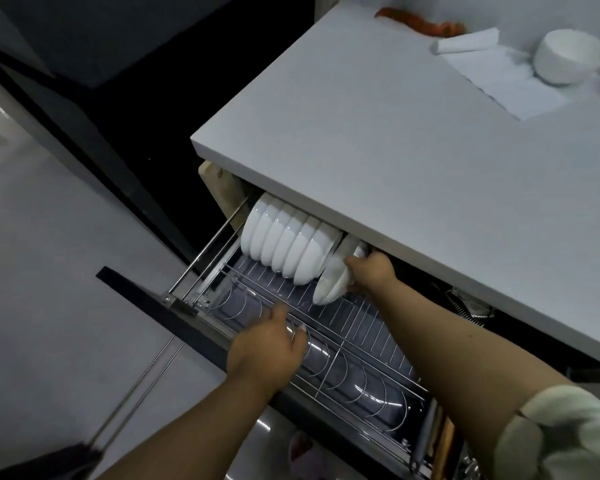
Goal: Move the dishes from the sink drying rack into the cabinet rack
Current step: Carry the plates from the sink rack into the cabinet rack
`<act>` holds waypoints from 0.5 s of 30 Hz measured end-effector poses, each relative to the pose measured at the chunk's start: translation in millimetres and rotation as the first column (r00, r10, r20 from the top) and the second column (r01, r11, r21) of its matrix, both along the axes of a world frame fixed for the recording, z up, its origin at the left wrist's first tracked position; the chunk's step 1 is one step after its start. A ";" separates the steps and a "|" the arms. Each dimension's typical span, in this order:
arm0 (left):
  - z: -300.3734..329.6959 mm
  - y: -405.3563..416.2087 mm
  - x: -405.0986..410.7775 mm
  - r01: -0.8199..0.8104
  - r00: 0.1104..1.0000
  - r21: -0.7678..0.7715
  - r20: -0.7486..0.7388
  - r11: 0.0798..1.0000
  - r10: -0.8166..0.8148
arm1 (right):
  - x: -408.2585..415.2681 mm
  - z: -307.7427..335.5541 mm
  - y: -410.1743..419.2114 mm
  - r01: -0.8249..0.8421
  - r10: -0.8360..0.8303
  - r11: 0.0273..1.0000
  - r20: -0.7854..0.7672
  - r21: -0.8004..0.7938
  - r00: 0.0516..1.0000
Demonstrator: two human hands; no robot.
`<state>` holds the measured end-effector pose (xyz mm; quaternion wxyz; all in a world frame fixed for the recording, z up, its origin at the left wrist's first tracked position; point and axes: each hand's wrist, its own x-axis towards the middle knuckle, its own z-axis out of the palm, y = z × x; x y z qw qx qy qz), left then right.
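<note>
— Where is the dish being placed?

— A white bowl (333, 277) is being set on edge into the pull-out cabinet rack (357, 320), just beside the row of white bowls (284, 242) already being held upright by the wires, under the lip of the table (378, 150). It is being gripped by the right hand (369, 271), whose fingers are curled round the rim — a closed grip on the bowl.

— And the other hand?

— The left hand (269, 344) is being held over the front plate section of the rack, fingers loosely spread, nothing being carried; whether the wires are actually being touched cannot be told.

— What could be going wrong from here?

— If the bowl is being let go before its rim is seated between two wires, it is likely to be tipped against the row, and a chip or a domino of bowls could be caused. The overhanging table edge is also being passed closely, so a knock is being risked as the right hand is drawn out.

— Is more being left to move?

— One more bowl (568, 57) is being left upside down on a paper towel (499, 81) on the table.
</note>
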<state>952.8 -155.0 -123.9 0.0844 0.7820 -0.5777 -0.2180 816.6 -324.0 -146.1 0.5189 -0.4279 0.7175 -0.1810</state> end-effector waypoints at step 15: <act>-4.9 3.2 0.9 -0.002 0.998 -0.030 -0.058 1.000 0.001 | 45.5 -19.6 -39.2 -0.228 0.235 0.972 -0.177 0.062 0.956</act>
